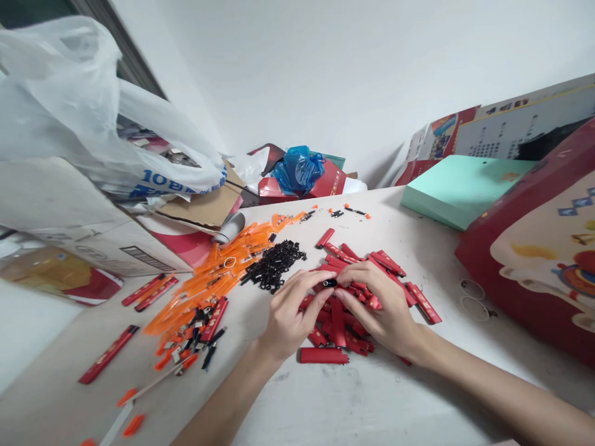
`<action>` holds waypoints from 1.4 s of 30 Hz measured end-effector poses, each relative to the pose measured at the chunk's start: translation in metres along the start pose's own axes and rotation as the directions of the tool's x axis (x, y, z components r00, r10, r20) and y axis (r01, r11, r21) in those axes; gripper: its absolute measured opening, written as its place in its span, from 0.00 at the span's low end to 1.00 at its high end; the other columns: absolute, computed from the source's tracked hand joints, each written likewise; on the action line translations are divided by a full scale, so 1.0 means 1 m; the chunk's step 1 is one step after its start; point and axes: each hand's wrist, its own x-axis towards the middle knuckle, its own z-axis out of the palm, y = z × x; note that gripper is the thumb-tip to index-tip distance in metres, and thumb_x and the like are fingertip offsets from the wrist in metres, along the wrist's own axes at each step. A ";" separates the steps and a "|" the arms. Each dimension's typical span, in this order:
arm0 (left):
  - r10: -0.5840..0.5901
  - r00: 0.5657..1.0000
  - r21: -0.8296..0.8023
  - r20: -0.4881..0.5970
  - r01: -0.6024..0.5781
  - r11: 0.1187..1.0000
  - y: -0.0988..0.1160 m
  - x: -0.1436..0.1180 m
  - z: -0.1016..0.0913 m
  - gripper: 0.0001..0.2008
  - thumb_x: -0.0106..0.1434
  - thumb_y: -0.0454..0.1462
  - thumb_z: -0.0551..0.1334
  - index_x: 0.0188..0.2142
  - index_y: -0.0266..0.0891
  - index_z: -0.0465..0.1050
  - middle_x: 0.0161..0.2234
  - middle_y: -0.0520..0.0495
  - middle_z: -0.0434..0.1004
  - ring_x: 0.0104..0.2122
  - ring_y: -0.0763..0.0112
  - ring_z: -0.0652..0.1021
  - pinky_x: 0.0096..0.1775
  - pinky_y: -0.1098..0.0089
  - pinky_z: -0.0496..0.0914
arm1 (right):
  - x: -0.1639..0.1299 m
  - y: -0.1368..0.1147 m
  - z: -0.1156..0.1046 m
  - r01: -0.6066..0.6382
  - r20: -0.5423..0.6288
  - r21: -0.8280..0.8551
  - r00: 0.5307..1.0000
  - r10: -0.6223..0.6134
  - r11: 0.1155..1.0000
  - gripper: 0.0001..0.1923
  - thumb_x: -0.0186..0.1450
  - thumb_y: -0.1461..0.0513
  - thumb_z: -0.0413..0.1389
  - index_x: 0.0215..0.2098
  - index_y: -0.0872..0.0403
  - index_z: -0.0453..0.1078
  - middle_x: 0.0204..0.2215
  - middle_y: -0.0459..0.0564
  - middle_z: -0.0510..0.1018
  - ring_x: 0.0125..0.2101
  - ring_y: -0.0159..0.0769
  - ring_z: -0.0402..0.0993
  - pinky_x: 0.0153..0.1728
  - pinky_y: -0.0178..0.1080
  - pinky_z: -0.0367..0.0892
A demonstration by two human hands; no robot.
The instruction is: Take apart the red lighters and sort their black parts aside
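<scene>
Between my two hands, a small black cap (330, 283) is pinched against a red lighter body (320, 291); my left hand (290, 316) and right hand (376, 306) each grip it with closed fingertips. Directly under both grips lies the heap of red lighter bodies (372, 279) on the pale surface (353, 402). Left of my left hand sit loose black caps (275, 263) and orange strips (218, 279) (many still unused). By my judgement, much assembly remains.
</scene>
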 end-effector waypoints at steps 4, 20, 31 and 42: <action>-0.009 1.000 0.021 0.007 0.008 1.000 -0.001 -0.001 0.000 0.13 0.67 0.29 0.63 0.50 0.40 0.74 0.41 0.45 0.83 0.42 0.67 0.83 0.43 0.67 0.80 | -0.001 0.000 -0.001 0.017 0.020 -0.036 1.000 -0.016 0.999 0.13 0.72 0.68 0.55 0.51 0.48 0.70 0.44 0.52 0.76 0.44 0.40 0.75 0.43 0.45 0.74; 0.063 0.997 0.055 0.042 -0.065 0.996 0.000 0.002 0.000 0.17 0.66 0.26 0.62 0.53 0.40 0.73 0.43 0.44 0.83 0.44 0.65 0.82 0.47 0.63 0.79 | -0.001 0.000 -0.002 0.015 0.045 -0.048 0.999 -0.013 0.999 0.12 0.72 0.68 0.55 0.50 0.49 0.71 0.44 0.52 0.75 0.43 0.39 0.75 0.43 0.44 0.73; 0.103 0.992 0.120 0.075 -0.111 0.987 -0.001 0.001 -0.001 0.16 0.68 0.27 0.61 0.54 0.39 0.72 0.44 0.43 0.84 0.44 0.64 0.83 0.48 0.61 0.79 | -0.001 -0.001 -0.002 0.015 0.023 -0.045 1.000 -0.014 0.999 0.09 0.72 0.66 0.57 0.49 0.49 0.72 0.42 0.51 0.77 0.42 0.40 0.75 0.41 0.45 0.74; 0.135 0.987 0.145 0.087 -0.147 0.979 -0.001 0.002 -0.001 0.17 0.67 0.25 0.62 0.53 0.38 0.72 0.43 0.43 0.84 0.43 0.65 0.83 0.48 0.61 0.78 | 0.000 -0.001 -0.003 0.015 0.014 -0.026 1.000 -0.014 1.000 0.09 0.71 0.67 0.58 0.48 0.51 0.73 0.41 0.50 0.77 0.41 0.37 0.74 0.41 0.43 0.73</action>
